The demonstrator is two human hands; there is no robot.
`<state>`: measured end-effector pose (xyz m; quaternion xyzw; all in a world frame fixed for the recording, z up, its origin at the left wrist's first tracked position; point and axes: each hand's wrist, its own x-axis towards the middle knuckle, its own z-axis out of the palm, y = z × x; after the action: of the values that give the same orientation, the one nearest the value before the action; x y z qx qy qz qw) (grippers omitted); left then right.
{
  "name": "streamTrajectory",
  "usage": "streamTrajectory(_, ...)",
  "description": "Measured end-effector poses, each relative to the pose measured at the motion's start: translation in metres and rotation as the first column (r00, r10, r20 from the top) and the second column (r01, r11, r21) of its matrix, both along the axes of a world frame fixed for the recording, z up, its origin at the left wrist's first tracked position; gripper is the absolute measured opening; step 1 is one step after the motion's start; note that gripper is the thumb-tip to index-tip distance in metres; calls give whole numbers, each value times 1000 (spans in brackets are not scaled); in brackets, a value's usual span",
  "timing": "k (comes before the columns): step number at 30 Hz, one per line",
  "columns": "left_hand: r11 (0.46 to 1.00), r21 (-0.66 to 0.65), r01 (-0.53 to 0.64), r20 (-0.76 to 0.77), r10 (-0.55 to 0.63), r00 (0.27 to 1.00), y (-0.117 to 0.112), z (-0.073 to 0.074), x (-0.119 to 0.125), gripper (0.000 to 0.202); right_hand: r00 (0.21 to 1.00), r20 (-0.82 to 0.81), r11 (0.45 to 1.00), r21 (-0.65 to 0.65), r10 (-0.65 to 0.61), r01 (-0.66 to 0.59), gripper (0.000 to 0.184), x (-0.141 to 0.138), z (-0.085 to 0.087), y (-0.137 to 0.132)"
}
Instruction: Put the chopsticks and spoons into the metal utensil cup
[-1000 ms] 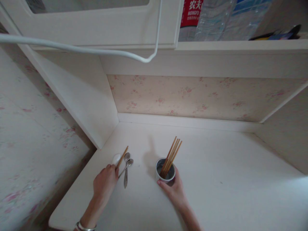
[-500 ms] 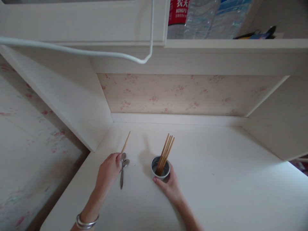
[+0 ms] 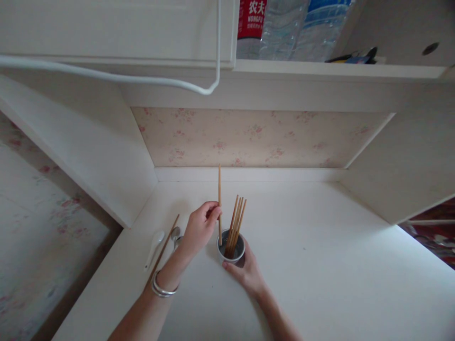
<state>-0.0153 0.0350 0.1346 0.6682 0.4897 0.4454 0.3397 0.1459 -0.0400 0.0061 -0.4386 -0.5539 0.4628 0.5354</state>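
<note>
Between thumb and fingers, my left hand (image 3: 202, 225) pinches a wooden chopstick (image 3: 219, 187) held upright, its lower end at the mouth of a grey metal cup (image 3: 221, 255). My right hand (image 3: 249, 274) is wrapped round the cup's right side and front. Several chopsticks (image 3: 236, 227) lean to the right inside the cup. Left of my left forearm, another chopstick (image 3: 165, 246) lies on the white tabletop. Close by are a white spoon (image 3: 154, 248) and metal spoons (image 3: 175, 233), partly covered by my left hand and wrist.
The white tabletop (image 3: 302, 284) is enclosed by side panels and a flowered back wall (image 3: 256, 137). Overhead, a shelf (image 3: 341, 69) holds plastic bottles (image 3: 284, 31). A white cable (image 3: 142, 79) hangs across the upper left.
My left hand has moved right and up from beside the spoons to the cup, carrying a chopstick. The white spoon and the lying chopstick are now uncovered. My right hand stays on the cup.
</note>
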Motion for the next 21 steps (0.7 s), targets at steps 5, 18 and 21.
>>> streamTrajectory(5,1000,19,-6,-128,8,992,2,-27,9,28,999,0,999,5,46,-46,74,2,7,0)
streamTrajectory(18,990,-75,116,-114,-124,986,-18,-66,10,26,995,-33,996,12,92,-91,76,3,5,1)
streamTrajectory(21,986,-76,151,-89,-157,984,-20,-66,8,25,994,-27,995,11,103,-103,76,3,6,1)
